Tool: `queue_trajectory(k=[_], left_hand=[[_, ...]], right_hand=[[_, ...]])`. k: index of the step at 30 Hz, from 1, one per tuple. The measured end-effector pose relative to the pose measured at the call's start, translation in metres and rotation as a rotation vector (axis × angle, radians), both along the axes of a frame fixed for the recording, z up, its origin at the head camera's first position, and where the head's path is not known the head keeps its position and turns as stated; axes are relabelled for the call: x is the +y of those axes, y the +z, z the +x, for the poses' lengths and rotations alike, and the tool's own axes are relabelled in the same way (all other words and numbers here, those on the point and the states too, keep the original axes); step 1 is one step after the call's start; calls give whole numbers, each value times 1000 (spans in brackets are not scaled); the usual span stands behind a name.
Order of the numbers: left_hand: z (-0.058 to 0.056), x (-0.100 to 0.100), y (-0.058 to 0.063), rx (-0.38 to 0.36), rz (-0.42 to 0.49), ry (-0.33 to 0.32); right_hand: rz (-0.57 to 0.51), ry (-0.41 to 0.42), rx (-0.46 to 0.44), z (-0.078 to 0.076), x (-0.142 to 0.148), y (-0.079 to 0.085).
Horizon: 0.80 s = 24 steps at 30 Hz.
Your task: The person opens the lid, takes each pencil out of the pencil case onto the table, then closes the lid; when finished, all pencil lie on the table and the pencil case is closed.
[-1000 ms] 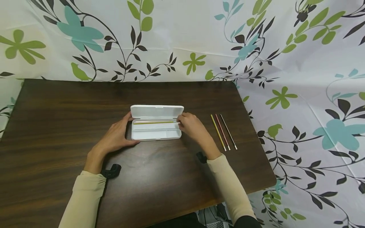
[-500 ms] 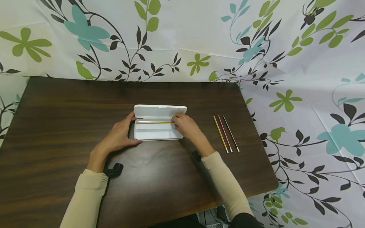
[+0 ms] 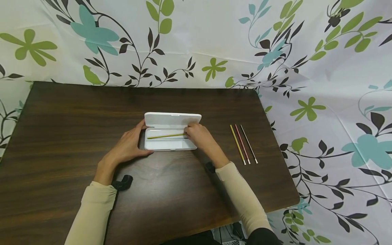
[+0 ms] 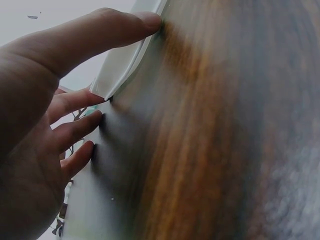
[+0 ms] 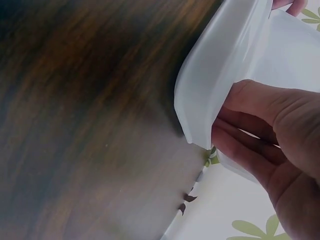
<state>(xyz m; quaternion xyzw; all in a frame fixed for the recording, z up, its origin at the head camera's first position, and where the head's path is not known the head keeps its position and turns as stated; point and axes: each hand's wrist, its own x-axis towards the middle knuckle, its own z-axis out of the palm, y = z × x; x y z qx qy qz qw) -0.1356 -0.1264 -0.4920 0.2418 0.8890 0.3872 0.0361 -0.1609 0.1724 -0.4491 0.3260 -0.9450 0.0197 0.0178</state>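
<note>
This looks like a little indoor spot with a table (image 3: pixel 61 136). The big brown table has a wood look and round corners on its right side. Just past its far edge is a white cloth (image 3: pixel 196 37) with green and blue flowers and dark leaves. The cloth goes on past the right edge and shows past the left edge too. It has creases, so it looks like a sheet or curtain hung up like a wall. Past the near edge there are some dark wires (image 3: pixel 219 234). The cloth hides the rest, so you can't tell if it is a home or an office.
</note>
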Motion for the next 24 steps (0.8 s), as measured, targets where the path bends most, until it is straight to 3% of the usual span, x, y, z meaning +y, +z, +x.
queue_trajectory(k=[10, 24], left_hand=[[-2, 2, 1, -11, 8, 4], [-1, 3, 0, -3, 10, 0]], right_hand=[[-20, -7, 34, 2, 7, 7], [-37, -74, 10, 12, 30, 23]])
